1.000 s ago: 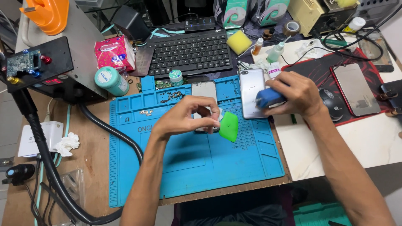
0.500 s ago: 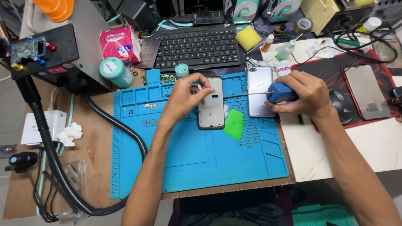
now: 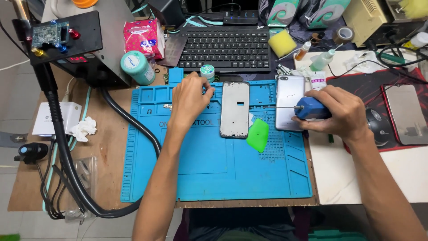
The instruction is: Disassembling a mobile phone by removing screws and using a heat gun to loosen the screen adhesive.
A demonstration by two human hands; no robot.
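A phone frame (image 3: 235,109) lies flat on the blue work mat (image 3: 214,169), with nothing touching it. My left hand (image 3: 189,96) rests just left of it, fingertips bunched over the small compartments along the mat's top edge; what they pinch is hidden. My right hand (image 3: 341,114) grips a blue-handled screwdriver (image 3: 312,108), whose thin shaft points left across a silver phone back (image 3: 289,100). A green plastic pick (image 3: 258,135) lies between the frame and the silver back.
A black keyboard (image 3: 225,47) sits behind the mat, with a yellow sponge (image 3: 281,42) and small bottles (image 3: 322,60) to its right. A hot-air station (image 3: 67,42) and its thick black hose (image 3: 67,156) stand at left. A dark phone (image 3: 405,114) lies on a red mat.
My left hand let go of the phone frame and moved left to the mat's top compartments. The frame now lies flat. My right hand keeps the screwdriver.
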